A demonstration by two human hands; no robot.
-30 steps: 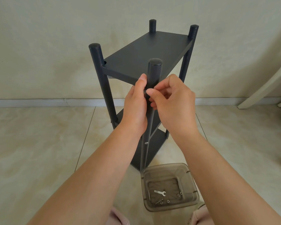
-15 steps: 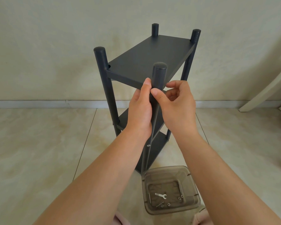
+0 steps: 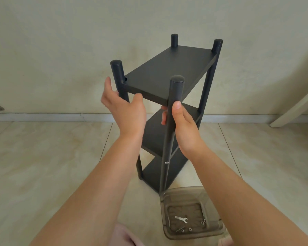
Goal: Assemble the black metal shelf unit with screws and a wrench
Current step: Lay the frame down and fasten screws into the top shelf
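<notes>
Soft, even daylight fills the scene, bright without glare. The black shelf unit point(image 3: 169, 71) stays sharp, its matte top catching only a faint sheen. Shadows beneath it on the floor are weak and diffuse. Left of the shelf unit, the left hand point(image 3: 124, 109) is slightly motion-blurred. Far from the shelf unit, the baseboard point(image 3: 43, 117) bows with wide-angle distortion.
</notes>
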